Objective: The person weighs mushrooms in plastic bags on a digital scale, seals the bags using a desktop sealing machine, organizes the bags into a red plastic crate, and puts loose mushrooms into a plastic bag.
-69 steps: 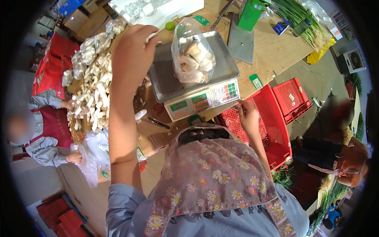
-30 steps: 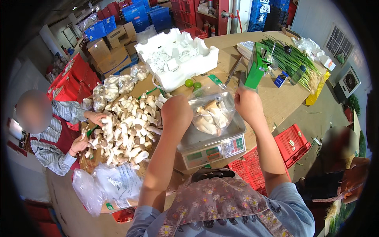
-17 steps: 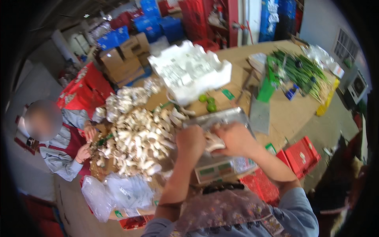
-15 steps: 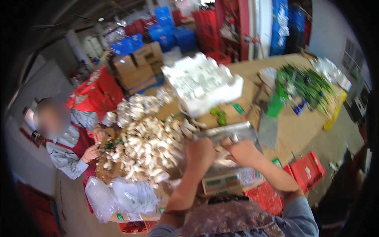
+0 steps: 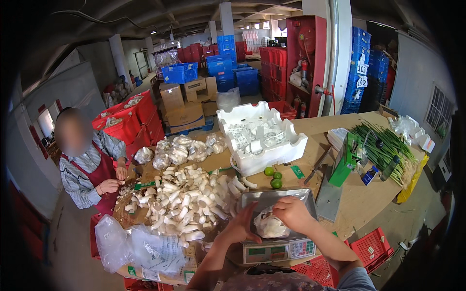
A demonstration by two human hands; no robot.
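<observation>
A clear plastic bag of pale mushrooms [image 5: 270, 226] lies on the metal tray of a weighing scale [image 5: 305, 196] in front of me. My right hand [image 5: 294, 214] is closed on the top of the bag, its fingers bent down against the plastic. Beside the bag, at the tray's left edge, my left hand [image 5: 240, 225] is open, thumb and fingers apart, holding nothing. Just left of it spreads a big pile of loose, thick-stemmed mushrooms [image 5: 187, 199]. The scale's display and keypad [image 5: 279, 252] face me.
Behind the scale are green limes [image 5: 275, 183] and a white foam box [image 5: 264, 162] of small packets. Filled bags [image 5: 182, 150] line the pile's back; flat plastic bags [image 5: 155, 247] lie front left. A green tape dispenser [image 5: 343, 162] and green stalks [image 5: 383, 150] are right. A co-worker [image 5: 90, 167] handles mushrooms at left.
The view has tilted up, so the table sits lower in it. My hands, formerly close together over the tray, are farther apart; the left has opened, and the bag shows clearly on the tray.
</observation>
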